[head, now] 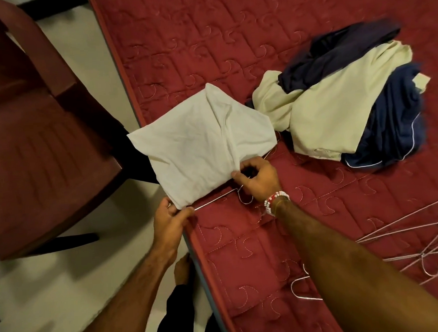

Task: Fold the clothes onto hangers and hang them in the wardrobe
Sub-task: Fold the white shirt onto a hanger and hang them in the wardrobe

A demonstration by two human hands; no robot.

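A folded white garment (201, 138) lies over a metal wire hanger (214, 199) at the left edge of the red quilted mattress (206, 39). My left hand (168, 220) pinches the garment's near corner together with the hanger's end. My right hand (259, 179), with a bead bracelet on the wrist, grips the cloth's edge where the hanger's hook pokes out. Most of the hanger is hidden under the fabric.
A heap of cream and navy clothes (341, 103) lies on the mattress to the right. Several spare wire hangers (425, 254) rest at the right edge, one (301, 286) partly under my forearm. A dark red plastic chair (33, 124) stands on the pale floor at the left.
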